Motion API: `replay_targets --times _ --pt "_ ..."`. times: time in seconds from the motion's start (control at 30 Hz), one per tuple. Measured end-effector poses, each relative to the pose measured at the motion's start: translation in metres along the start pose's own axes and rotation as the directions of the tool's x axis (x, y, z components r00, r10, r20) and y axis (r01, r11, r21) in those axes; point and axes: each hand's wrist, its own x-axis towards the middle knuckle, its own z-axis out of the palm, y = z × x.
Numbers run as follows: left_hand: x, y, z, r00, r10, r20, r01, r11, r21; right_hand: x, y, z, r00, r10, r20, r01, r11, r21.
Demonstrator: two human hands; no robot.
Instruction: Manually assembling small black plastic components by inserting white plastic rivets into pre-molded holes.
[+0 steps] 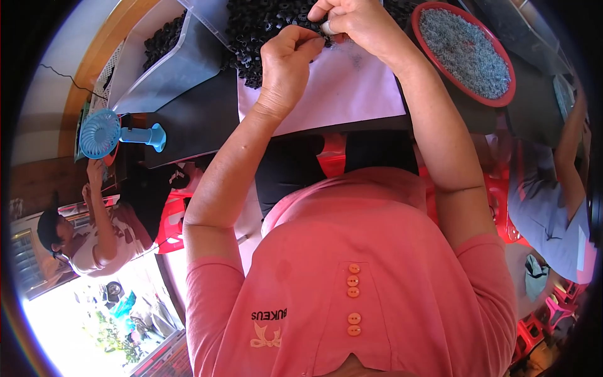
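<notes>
Left hand: at upper centre of the frame, the left hand (pixel 286 66) is pinching, thumb and index closing together at their tips; the other fingers are curling into the palm.
Right hand: the right hand (pixel 355 25) is reaching in from the right, bent toward the left one; its fingertips are gathering close to the left hand's, also in a pinch.
Between the fingertips: a small dark piece appears to be sitting there; fingers are partly hiding it, so its long axis cannot be told, nor which hand is bearing it.
Black parts: the heap of small black parts (pixel 254 28) is lying at the top of the frame, left of and beyond the fingertips; the pieces are pointing every way, sharing no common axis. The left hand is standing nearer to its main mass.
Clear bits: a loose scatter of clear bits (pixel 358 55) is lying on the pink sheet (pixel 339 97), just below the right hand.
Red basin: the oval red basin (pixel 499 100), filled with pale, clear-looking pieces (pixel 461 50), is resting at upper right, its long axis slanting from upper left to lower right; the right forearm is passing nearest.
Worktop: the dark worktop (pixel 188 116) is carrying sheet, heap and basin.
</notes>
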Motion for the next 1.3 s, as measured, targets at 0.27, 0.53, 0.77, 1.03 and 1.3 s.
replay_targets --times 0.27,0.53,0.77,1.03,1.3 --pt "0.005 0.005 -0.011 0.882 -0.463 0.087 0.442 0.750 -0.492 -0.004 -0.011 -0.005 0.995 -0.035 0.096 0.047 0.990 -0.134" --pt "0.004 0.004 -0.011 0.888 -0.433 0.155 0.451 0.750 -0.485 0.002 0.010 -0.006 0.992 -0.084 0.099 0.114 0.927 -0.358" --pt "0.022 0.002 -0.021 0.887 -0.346 0.304 0.459 0.601 -0.654 -0.003 -0.007 0.000 0.996 -0.080 0.049 0.072 0.987 0.144" --pt "0.029 -0.012 -0.020 0.858 -0.278 0.432 0.513 0.420 -0.749 -0.006 -0.014 0.003 0.999 -0.017 0.050 0.003 0.964 0.268" --pt "0.024 -0.020 -0.008 0.921 0.380 0.087 -0.375 0.802 0.464 0.006 0.009 -0.008 0.973 -0.109 -0.202 0.106 0.994 -0.025"
